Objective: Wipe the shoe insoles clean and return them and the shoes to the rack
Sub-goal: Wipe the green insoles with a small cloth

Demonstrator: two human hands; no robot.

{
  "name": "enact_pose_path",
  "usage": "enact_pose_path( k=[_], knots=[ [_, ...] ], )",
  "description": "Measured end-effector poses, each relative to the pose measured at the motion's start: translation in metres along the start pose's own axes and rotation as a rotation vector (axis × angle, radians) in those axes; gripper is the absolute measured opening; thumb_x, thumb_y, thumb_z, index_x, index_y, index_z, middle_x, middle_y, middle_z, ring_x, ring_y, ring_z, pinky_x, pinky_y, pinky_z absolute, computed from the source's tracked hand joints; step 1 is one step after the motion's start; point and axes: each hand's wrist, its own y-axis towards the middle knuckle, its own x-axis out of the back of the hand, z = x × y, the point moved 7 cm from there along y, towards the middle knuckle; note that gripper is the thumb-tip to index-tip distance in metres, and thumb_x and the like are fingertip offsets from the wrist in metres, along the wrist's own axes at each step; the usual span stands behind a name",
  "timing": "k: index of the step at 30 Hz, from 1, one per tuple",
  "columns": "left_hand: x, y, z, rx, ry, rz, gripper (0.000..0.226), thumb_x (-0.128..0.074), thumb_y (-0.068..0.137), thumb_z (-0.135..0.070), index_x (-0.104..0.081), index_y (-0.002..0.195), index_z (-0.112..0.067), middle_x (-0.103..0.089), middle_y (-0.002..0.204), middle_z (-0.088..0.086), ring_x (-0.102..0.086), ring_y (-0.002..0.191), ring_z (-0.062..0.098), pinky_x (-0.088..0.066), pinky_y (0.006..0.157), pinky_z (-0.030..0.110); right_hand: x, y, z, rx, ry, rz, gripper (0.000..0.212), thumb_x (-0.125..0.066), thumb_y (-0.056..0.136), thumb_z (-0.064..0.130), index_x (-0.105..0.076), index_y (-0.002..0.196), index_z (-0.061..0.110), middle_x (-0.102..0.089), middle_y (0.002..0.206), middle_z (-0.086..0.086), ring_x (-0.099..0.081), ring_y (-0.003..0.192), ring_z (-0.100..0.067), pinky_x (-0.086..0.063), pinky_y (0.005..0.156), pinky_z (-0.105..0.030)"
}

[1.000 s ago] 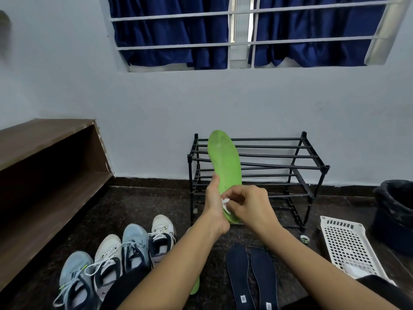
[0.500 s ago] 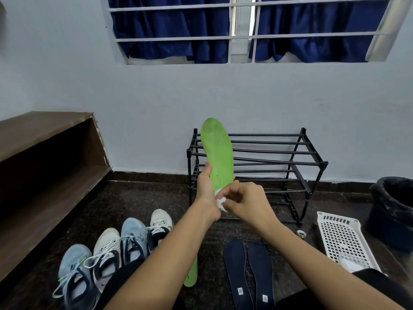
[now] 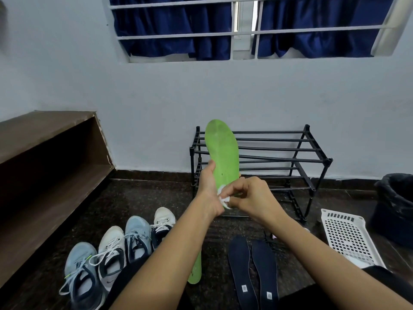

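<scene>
fingers [image 3: 237, 189] on wipe [image 3: 224, 199]; basket [image 3: 345, 233] contents unclear

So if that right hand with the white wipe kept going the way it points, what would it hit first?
The right hand, pinching the white wipe, would likely meet the green insole first, then the left hand.

Shoes [image 3: 116, 253], insoles [image 3: 252, 269] and basket [image 3: 348, 238] crowd the floor [image 3: 145, 198] before the rack [image 3: 279, 151]
</scene>
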Motion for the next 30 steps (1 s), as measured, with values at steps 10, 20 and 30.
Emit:
enact_pose_path(
  k=[10, 20, 30],
  knots=[
    [-0.007, -0.008, 0.01, -0.041, -0.015, -0.025, 0.06, -0.042, 0.094, -0.061, -0.067, 0.081, -0.007, -0.068, 0.066, 0.01, -0.064, 0.07, 0.026, -0.051, 0.066, 0.033, 0.007, 0.004, -0.004, -0.015, 0.048, -0.258, 0.023, -0.069, 0.076, -0.002, -0.077, 0.086, 0.016, -0.067, 0.07, 0.009, -0.059, 0.063, 0.011, -0.042, 0.062, -0.003],
    [-0.002, -0.004, -0.006, -0.056, -0.042, -0.014, 0.063, -0.04, 0.096, -0.058, -0.067, 0.09, -0.001, -0.067, 0.074, 0.016, -0.064, 0.064, 0.026, -0.049, 0.065, 0.034, 0.002, 0.005, 0.003, 0.01, -0.184, 0.036, 0.022, -0.07, 0.075, -0.003, -0.077, 0.08, 0.017, -0.066, 0.078, 0.002, -0.054, 0.061, 0.005, -0.038, 0.062, 0.0],
    [-0.013, -0.011, 0.02, -0.052, 0.064, -0.015, 0.058, -0.038, 0.097, -0.057, -0.068, 0.085, -0.009, -0.066, 0.069, 0.008, -0.061, 0.066, 0.023, -0.047, 0.064, 0.032, 0.008, 0.002, -0.01, -0.062, -0.397, -0.129, 0.028, -0.054, 0.082, 0.0, -0.075, 0.091, 0.018, -0.072, 0.091, -0.006, -0.066, 0.085, -0.025, -0.052, 0.081, -0.033]
  ],
)
